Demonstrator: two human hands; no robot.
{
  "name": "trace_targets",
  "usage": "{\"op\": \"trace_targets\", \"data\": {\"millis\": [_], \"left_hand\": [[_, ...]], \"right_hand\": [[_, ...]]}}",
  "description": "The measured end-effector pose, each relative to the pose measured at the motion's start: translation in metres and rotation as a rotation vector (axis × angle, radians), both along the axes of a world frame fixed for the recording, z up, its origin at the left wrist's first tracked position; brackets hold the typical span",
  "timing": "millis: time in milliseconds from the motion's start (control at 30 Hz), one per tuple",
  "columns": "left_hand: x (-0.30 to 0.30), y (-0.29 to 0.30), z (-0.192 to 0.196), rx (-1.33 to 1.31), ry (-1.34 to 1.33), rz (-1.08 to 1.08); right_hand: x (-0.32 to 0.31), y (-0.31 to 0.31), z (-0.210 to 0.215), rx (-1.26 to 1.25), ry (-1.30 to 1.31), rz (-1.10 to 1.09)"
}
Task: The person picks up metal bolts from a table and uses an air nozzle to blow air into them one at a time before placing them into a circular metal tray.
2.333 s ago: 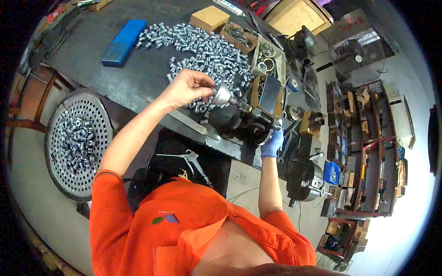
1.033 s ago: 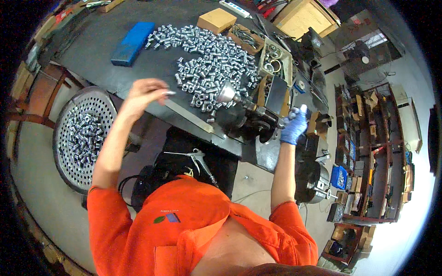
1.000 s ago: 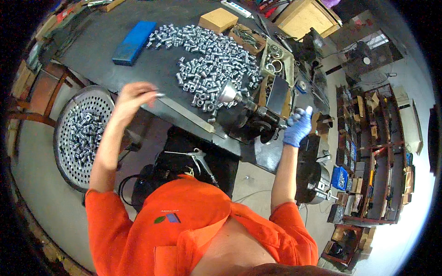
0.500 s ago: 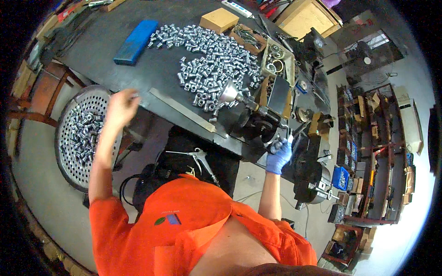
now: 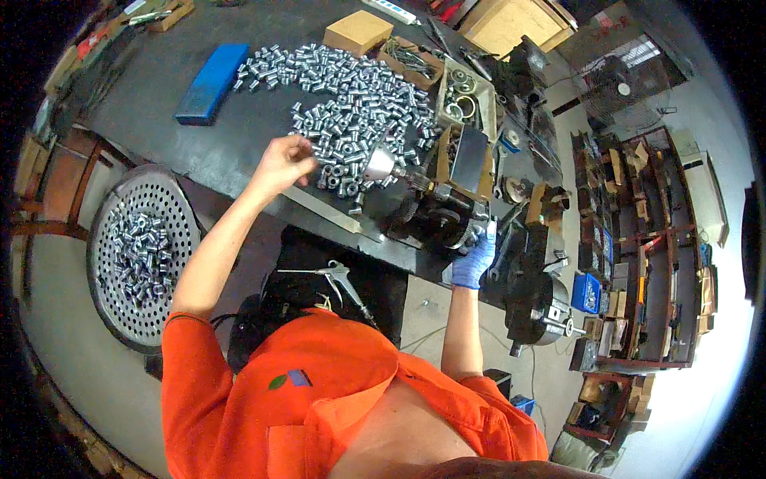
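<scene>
My bare left hand [image 5: 285,165] hovers at the near edge of a heap of small shiny metal sleeves [image 5: 351,112] on the bench. Its fingers curl loosely with a gap to the thumb, and no part shows between them. In a blue glove, my right hand [image 5: 475,262] is at the right end of a dark bench machine [image 5: 431,214], its fingers closed about the rim of a round wheel [image 5: 459,235]; the fingertips are partly hidden. A silver cone-shaped piece [image 5: 381,164] sits on the machine's left end, pointing toward the sleeves.
A round perforated metal tray [image 5: 185,239] with more sleeves stands at the left. On the bench lie a blue box [image 5: 212,84], a flat metal bar [image 5: 319,209], a cardboard box [image 5: 357,32] and a parts bin [image 5: 487,100]. An air blow gun [image 5: 339,279] lies below the bench edge.
My left hand has moved right, from beside the perforated tray to the heap of sleeves. My right hand has come slightly left and in against the machine's wheel. The whole view has shifted a little.
</scene>
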State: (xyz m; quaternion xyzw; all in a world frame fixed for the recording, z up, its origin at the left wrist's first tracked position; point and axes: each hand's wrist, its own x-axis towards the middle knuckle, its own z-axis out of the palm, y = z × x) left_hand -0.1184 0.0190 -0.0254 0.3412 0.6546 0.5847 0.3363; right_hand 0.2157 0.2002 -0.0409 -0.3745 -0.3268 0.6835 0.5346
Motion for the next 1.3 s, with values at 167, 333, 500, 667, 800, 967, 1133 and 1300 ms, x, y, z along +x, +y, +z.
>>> {"op": "trace_targets", "data": {"millis": [167,333,500,667,800,967,1133,1300], "left_hand": [[0.026,0.008,0.051,0.303,-0.218,-0.257],[0.027,0.024,0.041,0.307,-0.214,-0.309],[0.022,0.026,0.045,0.276,-0.189,-0.353],[0.020,0.027,0.052,0.256,-0.165,-0.387],[0.021,0.028,0.058,0.214,-0.162,-0.389],[0.019,0.026,0.061,0.203,-0.140,-0.422],[0.027,0.025,0.063,0.266,-0.046,-0.326],[0.028,0.028,0.044,0.371,-0.049,-0.288]], "right_hand": [[0.006,0.009,-0.010,-0.018,-0.091,-0.046],[0.008,0.012,-0.015,-0.024,-0.082,-0.054],[0.011,0.005,-0.010,0.021,-0.042,-0.004],[0.021,-0.016,0.010,0.011,-0.078,-0.021],[0.023,-0.031,0.037,0.039,-0.034,0.003],[0.022,-0.024,0.080,0.102,-0.061,0.024],[-0.013,0.023,0.112,0.059,0.100,-0.012],[-0.030,0.076,0.060,0.066,-0.035,-0.019]]}}
